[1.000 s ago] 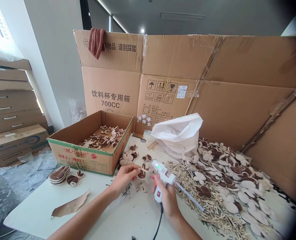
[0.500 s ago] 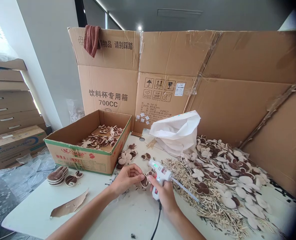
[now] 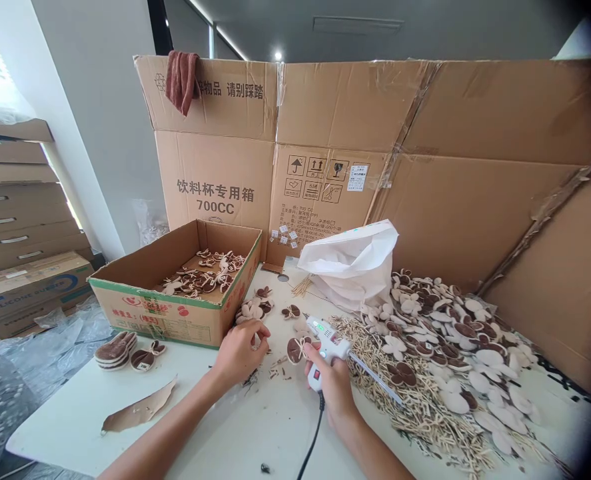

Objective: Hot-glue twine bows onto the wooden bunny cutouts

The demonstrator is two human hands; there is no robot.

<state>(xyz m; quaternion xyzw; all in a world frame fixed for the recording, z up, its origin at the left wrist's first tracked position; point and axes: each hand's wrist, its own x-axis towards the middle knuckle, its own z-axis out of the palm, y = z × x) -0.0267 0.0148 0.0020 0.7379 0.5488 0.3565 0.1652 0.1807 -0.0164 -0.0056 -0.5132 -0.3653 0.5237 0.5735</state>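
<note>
Showing brown disc, pale bow

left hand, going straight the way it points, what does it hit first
Probably the small heap of cream-and-brown petal-shaped pieces just ahead of the left hand, though depth is hard to judge here.

Right hand: you grip a hot glue gun in your right hand, just beside a brown disc tied with a pale fibre bow.
Left hand: your left hand curls over the white table, just below cream-and-brown cutouts.
Around you: a cardboard box holds bow-tied pieces; a heap of cutouts spreads right, beside a white sack.
</note>
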